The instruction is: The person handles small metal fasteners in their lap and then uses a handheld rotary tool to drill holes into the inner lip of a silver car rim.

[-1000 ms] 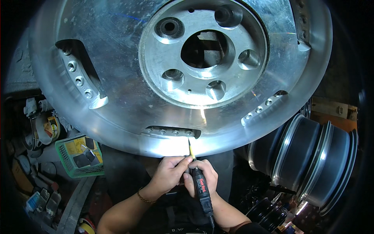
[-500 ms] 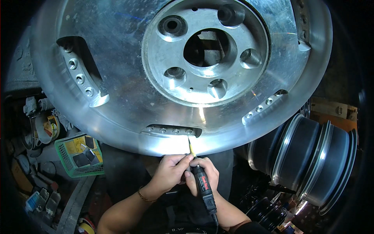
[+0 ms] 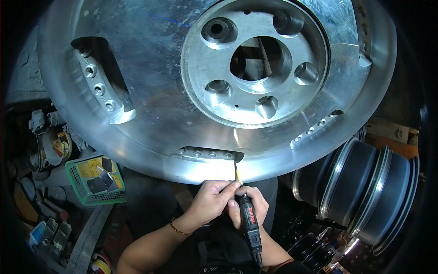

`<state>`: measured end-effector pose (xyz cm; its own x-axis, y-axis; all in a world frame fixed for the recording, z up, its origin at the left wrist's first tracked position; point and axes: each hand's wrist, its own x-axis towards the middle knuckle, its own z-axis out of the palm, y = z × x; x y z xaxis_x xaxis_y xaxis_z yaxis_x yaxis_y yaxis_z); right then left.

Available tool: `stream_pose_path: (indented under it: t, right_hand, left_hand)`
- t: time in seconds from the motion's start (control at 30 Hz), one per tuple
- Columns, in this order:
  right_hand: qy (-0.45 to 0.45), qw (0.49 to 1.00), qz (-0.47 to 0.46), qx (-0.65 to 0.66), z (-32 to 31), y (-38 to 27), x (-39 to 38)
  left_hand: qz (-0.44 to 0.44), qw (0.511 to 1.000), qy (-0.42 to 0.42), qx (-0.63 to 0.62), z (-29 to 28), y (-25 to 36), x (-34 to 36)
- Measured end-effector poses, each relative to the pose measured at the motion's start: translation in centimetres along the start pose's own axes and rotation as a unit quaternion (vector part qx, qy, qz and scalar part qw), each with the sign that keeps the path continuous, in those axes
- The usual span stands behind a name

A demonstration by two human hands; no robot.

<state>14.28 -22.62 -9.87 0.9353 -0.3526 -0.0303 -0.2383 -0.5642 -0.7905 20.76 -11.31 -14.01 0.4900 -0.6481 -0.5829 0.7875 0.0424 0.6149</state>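
Note:
A large bare-metal wheel (image 3: 155, 114) with several conical holes round its open centre fills the upper view. Along its near edge lies a curved slot (image 3: 207, 153) lined with small round holes. My right hand (image 3: 258, 204) is wrapped round a black corded rotary tool (image 3: 251, 224). Close to the tool's yellow front end, the fingers of my left hand (image 3: 211, 201) are pinched together, steadying it. Its thin tip reaches the right end of the slot; whether it touches the metal is too small to tell.
Several wheel rims (image 3: 335, 176) stand in a row at the right. On the left, a green basket (image 3: 73, 189) holds dark and yellow flat items, near a round container (image 3: 54, 153) and a metal beam (image 3: 89, 235).
The wheel, both hands and the rotary tool appear farther right in the picture, as the view has shifted. The tip remains by the slot's right end, and both grips look the same.

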Motion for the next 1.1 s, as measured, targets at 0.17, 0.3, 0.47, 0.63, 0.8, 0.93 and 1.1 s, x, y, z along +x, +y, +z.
stream_pose_path:
  t: [0.17,0.3,0.47,0.63,0.8,0.93,1.1]
  right_hand:
    - [0.008,1.000,-0.007,-0.002,0.30,0.14,0.28]
    - [0.026,0.999,-0.025,-0.010,0.46,0.25,0.29]
    - [0.013,1.000,-0.021,-0.003,0.56,0.02,0.59]
    - [0.022,0.998,-0.053,-0.031,0.55,-0.43,0.71]
    - [0.009,0.999,-0.037,-0.035,0.45,-0.54,0.66]
    - [0.005,0.999,-0.032,-0.029,0.55,-0.51,0.68]
    - [-0.013,0.999,-0.023,-0.036,0.59,-0.63,0.88]
  left_hand:
    - [-0.013,1.000,0.011,-0.010,0.00,0.05,-0.01]
    - [-0.004,1.000,0.000,-0.004,-0.02,-0.05,0.03]
    - [-0.019,0.999,0.004,-0.031,-0.33,-0.53,0.00]
    - [-0.013,0.999,-0.006,-0.042,-0.28,-0.42,0.01]
    - [-0.007,0.999,-0.008,-0.046,-0.15,0.28,-0.22]
    - [-0.012,0.999,-0.008,-0.043,-0.40,-0.34,-0.12]
    - [-0.059,0.996,-0.003,-0.064,-0.49,-0.15,-0.23]
